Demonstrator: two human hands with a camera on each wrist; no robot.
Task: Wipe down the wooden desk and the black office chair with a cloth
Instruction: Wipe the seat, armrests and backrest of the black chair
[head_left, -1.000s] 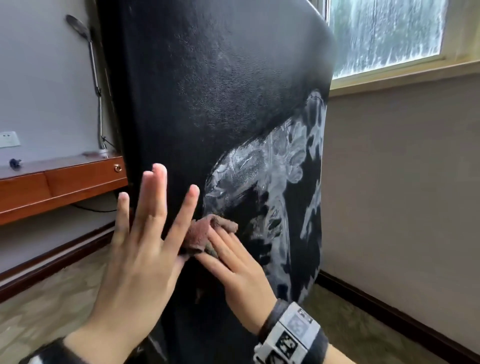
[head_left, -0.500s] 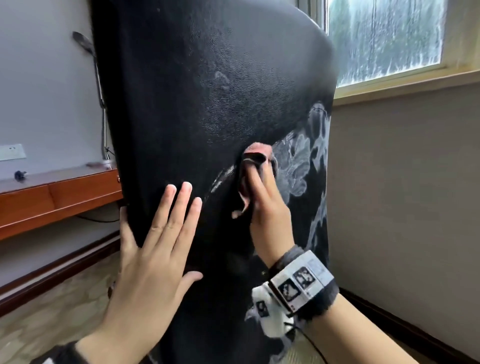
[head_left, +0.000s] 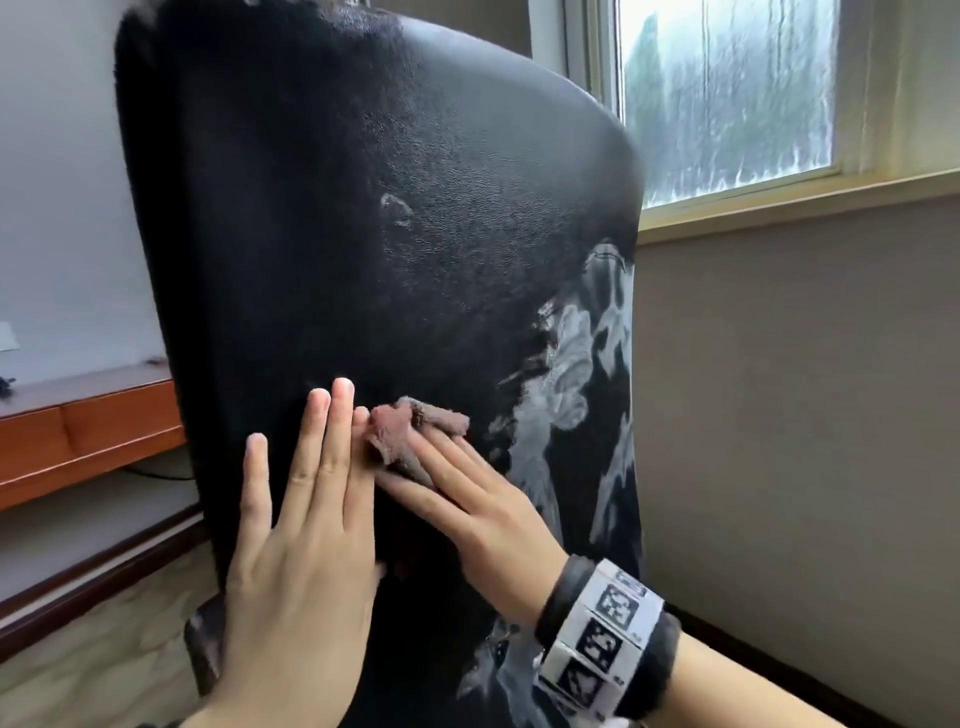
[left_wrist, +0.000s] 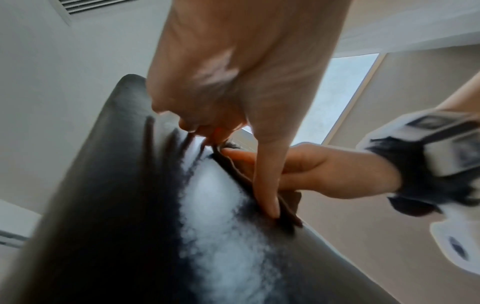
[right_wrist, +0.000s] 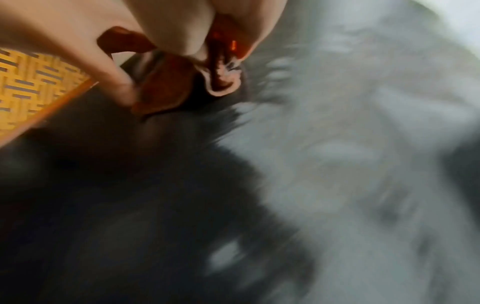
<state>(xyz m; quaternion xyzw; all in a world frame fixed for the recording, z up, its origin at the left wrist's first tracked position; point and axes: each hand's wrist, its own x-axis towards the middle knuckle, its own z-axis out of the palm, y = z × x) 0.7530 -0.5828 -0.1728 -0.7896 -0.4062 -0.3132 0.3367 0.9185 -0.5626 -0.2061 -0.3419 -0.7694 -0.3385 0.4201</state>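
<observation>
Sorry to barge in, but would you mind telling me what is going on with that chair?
A person is wiping the back of a black office chair. The right hand presses a small reddish-brown cloth flat against the backrest, and the left hand lies open on the backrest beside it. Whitish smears cover the right side of the backrest. The wooden desk stands behind, on the left.

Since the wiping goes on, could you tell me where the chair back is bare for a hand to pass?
The upper chair back is bare above both hands. Crowded lower down: left hand lies flat beside the right hand pressing the cloth.
</observation>
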